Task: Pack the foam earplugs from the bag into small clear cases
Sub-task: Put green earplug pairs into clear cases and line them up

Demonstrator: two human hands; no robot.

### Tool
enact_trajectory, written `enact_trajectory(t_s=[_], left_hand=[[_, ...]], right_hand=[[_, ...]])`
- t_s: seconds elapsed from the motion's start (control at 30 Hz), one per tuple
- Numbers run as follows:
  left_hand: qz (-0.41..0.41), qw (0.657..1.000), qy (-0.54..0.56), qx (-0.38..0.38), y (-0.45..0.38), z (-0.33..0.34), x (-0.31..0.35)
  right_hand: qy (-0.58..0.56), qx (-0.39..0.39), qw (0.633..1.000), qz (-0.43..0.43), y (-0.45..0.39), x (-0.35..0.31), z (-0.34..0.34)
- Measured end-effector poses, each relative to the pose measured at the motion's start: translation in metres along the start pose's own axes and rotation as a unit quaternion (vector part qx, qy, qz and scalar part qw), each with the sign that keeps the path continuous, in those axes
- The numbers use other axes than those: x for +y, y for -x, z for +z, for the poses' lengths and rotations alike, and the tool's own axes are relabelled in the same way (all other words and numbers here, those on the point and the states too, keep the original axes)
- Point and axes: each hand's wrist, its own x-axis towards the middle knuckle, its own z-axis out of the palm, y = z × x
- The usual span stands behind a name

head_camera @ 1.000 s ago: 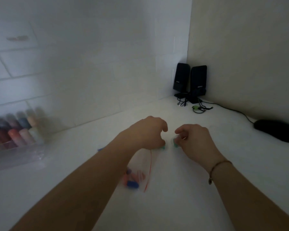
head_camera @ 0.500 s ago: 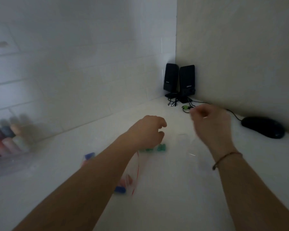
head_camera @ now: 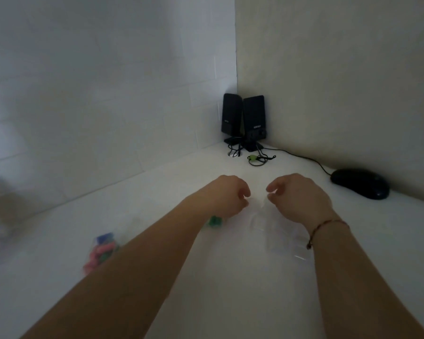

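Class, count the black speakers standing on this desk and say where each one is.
2. The left speaker and the right speaker stand side by side in the far corner, where the walls meet. None looks hidden.

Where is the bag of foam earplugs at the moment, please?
In the head view the bag of foam earplugs lies on the white desk at lower left, just outside the left forearm, nearer the camera than the green earplugs under the left hand.

White desk (head_camera: 230,277): earplugs (head_camera: 101,250), mouse (head_camera: 360,183), speakers (head_camera: 244,119).
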Motion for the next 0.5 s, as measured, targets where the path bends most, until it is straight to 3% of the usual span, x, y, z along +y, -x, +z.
enact_trajectory(t_s=[0.17,0.33,0.5], left_hand=[[0.013,1.0,0.001,-0.004,0.003,0.006,0.0],[-0.023,0.998,0.001,0.064,0.006,0.006,-0.001],[-0.026,0.98,0.012,0.195,0.039,-0.029,-0.018]], right_hand=[[0.04,-0.043,0.995,-0.081,0.004,-0.005,-0.001],[0.073,-0.066,0.992,-0.083,0.011,-0.01,-0.003],[0.163,-0.106,0.975,-0.103,0.016,-0.023,0.014]])
